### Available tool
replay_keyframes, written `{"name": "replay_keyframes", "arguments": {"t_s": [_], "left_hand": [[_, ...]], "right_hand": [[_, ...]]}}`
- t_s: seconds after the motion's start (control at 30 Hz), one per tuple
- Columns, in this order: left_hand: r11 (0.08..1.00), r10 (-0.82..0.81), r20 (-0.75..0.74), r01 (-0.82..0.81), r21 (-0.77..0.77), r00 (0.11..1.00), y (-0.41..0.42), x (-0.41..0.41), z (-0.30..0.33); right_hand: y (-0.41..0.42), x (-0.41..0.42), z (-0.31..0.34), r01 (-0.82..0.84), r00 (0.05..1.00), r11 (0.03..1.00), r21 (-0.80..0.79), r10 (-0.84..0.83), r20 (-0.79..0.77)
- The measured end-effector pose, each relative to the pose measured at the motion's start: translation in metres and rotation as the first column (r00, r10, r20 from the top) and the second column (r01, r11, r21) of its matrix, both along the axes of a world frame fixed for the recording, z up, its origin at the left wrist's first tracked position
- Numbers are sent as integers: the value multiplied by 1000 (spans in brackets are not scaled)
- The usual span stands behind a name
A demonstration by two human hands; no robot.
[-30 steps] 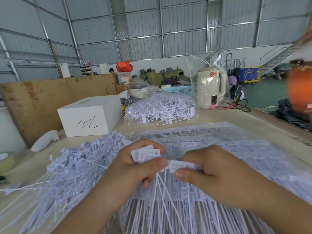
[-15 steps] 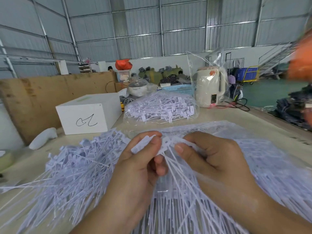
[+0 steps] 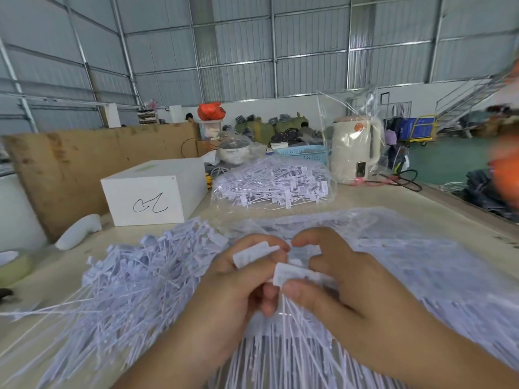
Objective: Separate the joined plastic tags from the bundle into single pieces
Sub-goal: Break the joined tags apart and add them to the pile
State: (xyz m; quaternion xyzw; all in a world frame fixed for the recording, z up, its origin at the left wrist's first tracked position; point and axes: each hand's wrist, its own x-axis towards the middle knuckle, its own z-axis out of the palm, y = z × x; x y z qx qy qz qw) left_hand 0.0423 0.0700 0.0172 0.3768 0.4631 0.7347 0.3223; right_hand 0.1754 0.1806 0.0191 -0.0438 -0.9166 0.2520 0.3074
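Head view shows me both hands pinching joined tags: my left hand (image 3: 241, 279) clamps one tag head (image 3: 254, 254) just above the right hand's (image 3: 345, 287) strip (image 3: 295, 273), tails trailing toward me.

Tag heads (image 3: 292, 272) now pulled apart

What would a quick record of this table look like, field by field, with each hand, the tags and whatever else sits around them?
Left hand: left hand pinches a few tag heads
Right hand: right hand pinches another tag head
Loose pile: separated tags heaped to the left
Bagged tags: clear bag of tags farther back
White box: white box with a black scribble, back left
Kettle: cream kettle inside clear plastic, back right
Basket: blue basket behind the bag
Table: beige tabletop
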Motion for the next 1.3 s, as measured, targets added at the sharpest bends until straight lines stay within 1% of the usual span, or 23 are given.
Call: {"name": "replay_keyframes", "arguments": {"t_s": [0.07,0.1,0.17,0.23,0.3,0.4,0.5,0.57,0.67,0.7,0.8,0.93,0.97,1.03,1.07,1.1,1.13,1.17,1.23,1.27,1.3], "left_hand": [[999,-27,-20,27,-33,999,-4,-4,2],[999,-37,-64,34,-42,997,-5,-4,3],[998,-55,-200,45,-54,978,-5,-4,2],[995,-84,-270,65,-81,959,-5,-6,2],[992,-94,-270,66,-112,958,-5,-9,1],[993,-46,-263,17,-113,964,-3,-11,0],[996,24,-181,-40,-83,983,-4,-14,2],[996,15,-181,-29,-79,983,-5,-15,4],[996,-16,-213,-3,-90,977,-5,-14,4],[996,-13,-221,-7,-89,975,-6,-14,4],[999,14,-229,-23,-36,973,-6,-11,9],[996,67,-118,-60,60,991,-4,-1,12],[995,76,-68,-71,73,995,-4,1,12],[989,93,68,-100,105,993,-4,1,14],[987,96,114,-109,117,989,-4,-1,14],[986,103,130,-119,121,986,-5,-2,15],[986,110,107,-123,116,988,-5,-4,15],[987,125,71,-131,97,990,-5,-4,15],[993,110,-40,-109,43,993,-4,-2,11],[997,79,-99,-78,19,992,-3,0,8],[999,48,-143,-48,0,989,-2,2,7]], "right_hand": [[2,2,1,40,999,999,-20,-39,35],[4,2,2,47,997,999,-23,-46,54],[5,3,2,31,996,1000,-3,-30,89],[7,3,2,12,992,1000,11,-13,127],[8,4,2,-1,988,1000,8,0,155],[10,4,3,-32,986,999,-14,34,166],[16,4,5,-36,990,997,-64,45,133],[21,5,5,-14,990,994,-107,29,141],[21,5,6,-15,986,996,-91,30,166],[19,4,6,-18,986,994,-111,36,161],[14,3,6,-24,995,971,-239,48,93],[1,-3,5,19,998,961,-276,-35,-56],[-1,-5,5,30,991,939,-341,-72,-112],[5,-3,11,44,959,849,-526,-184,-218],[11,0,14,41,937,819,-573,-231,-263],[19,3,17,41,924,816,-577,-250,-289],[24,6,18,37,930,829,-558,-233,-285],[26,8,17,15,952,848,-529,-174,-251],[20,7,11,-103,988,877,-469,34,-153],[14,5,8,-175,984,889,-423,140,-112],[10,3,7,-224,975,905,-361,211,-75]]}}
